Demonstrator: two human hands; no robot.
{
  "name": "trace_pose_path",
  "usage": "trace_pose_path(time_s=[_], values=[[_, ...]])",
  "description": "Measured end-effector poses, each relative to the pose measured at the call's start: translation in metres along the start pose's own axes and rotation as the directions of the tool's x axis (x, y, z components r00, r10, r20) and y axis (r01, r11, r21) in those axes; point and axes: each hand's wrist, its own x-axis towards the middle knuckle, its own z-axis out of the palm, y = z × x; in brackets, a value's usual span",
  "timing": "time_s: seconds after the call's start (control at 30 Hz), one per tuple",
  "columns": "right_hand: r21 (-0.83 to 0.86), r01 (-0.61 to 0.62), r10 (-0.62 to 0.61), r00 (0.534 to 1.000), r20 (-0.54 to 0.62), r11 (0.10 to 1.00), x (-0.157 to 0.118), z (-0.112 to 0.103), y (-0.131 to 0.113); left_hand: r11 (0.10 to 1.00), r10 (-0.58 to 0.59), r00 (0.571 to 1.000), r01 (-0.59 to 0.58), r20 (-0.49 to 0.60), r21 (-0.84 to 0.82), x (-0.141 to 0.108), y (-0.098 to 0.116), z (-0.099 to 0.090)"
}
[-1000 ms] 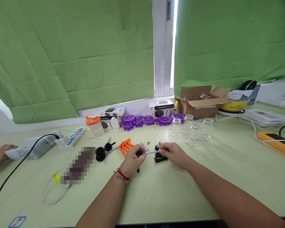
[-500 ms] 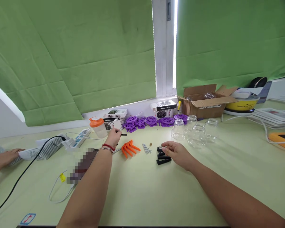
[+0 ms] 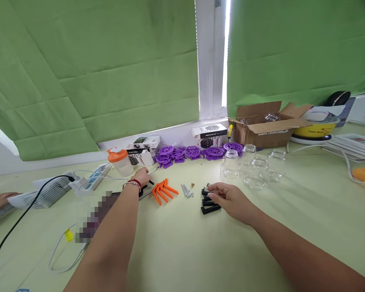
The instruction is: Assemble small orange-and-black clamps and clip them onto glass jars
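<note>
My left hand (image 3: 142, 177) is closed at the left, beside the orange hook-shaped pieces (image 3: 164, 191). A thin metal shaft (image 3: 153, 170) sticks out past its fingers; the rest of that tool is hidden. A second metal rod (image 3: 145, 195) lies just below this hand, reaching toward the orange pieces. My right hand (image 3: 228, 198) pinches the right end of the uppermost black plastic piece (image 3: 205, 192). More black plastic pieces (image 3: 211, 209) lie below it. Small metal fittings (image 3: 207, 185) sit by its fingertips. Silver screws (image 3: 186, 190) and tiny brass parts (image 3: 192, 185) lie between my hands.
Purple plastic wheel frames (image 3: 192, 152) line the back, with printed boxes (image 3: 211, 132) behind. Clear glass jars (image 3: 256, 172) stand right of my right hand, before an open carton (image 3: 263, 136). An orange-lidded shaker (image 3: 121, 162) and power strip (image 3: 97, 176) are left. Another person's hand (image 3: 0, 200) holds papers.
My left hand has come slightly nearer and left, and a thin metal shaft now shows at its fingers. My right fingers have moved from the small fittings onto the top black piece.
</note>
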Motion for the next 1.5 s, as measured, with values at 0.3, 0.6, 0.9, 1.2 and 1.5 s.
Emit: trace_pose_path(time_s=[0.3,0.6,0.9,1.2,1.5], values=[[-0.012,0.007,-0.008,1.0,-0.016,1.0,0.001,0.0,0.004,0.989,0.002,0.991,-0.021,0.13,0.146,-0.027,-0.023,-0.059],[-0.006,0.007,-0.007,1.0,-0.006,1.0,0.004,0.003,0.01,0.964,-0.006,0.991,-0.029,0.133,0.265,-0.059,-0.018,-0.03],[-0.033,0.017,-0.018,0.999,-0.031,0.999,0.006,-0.001,0.014,0.978,0.023,0.997,-0.038,0.075,0.204,-0.063,-0.007,-0.048],[-0.442,0.102,-0.168,0.979,-0.114,0.891,0.03,0.004,0.006,0.634,0.251,0.957,-0.05,0.145,-0.771,-0.126,0.045,-0.059],[-0.737,0.098,-0.053,0.995,0.084,0.669,0.091,0.037,-0.002,0.192,0.234,0.91,0.302,0.342,-0.934,-0.14,0.06,0.007]])
